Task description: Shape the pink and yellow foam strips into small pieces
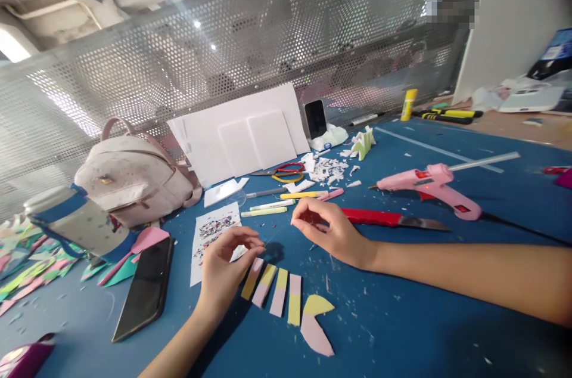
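Above the blue table, my left hand (227,262) is closed in a pinch, thumb and fingertips together. What it may hold is too small to make out. A short way to its right, my right hand (335,234) also pinches with its fingertips, and anything between them cannot be made out. Just below my left hand lie several pink-and-yellow strips (279,293) in a row. Beside them rests a curved pink-and-yellow piece (316,330). A red-handled utility knife (373,217) lies behind my right hand. Partly behind my left hand is a white sheet with colourful specks (199,256).
A pink glue gun (433,181) with a glue stick lies at right. Pens (304,194), scissors (286,172) and white scraps (328,169) are farther back. At left are a phone (145,288), a tumbler (83,226) and a backpack (129,175). White boards (241,133) lean at the back.
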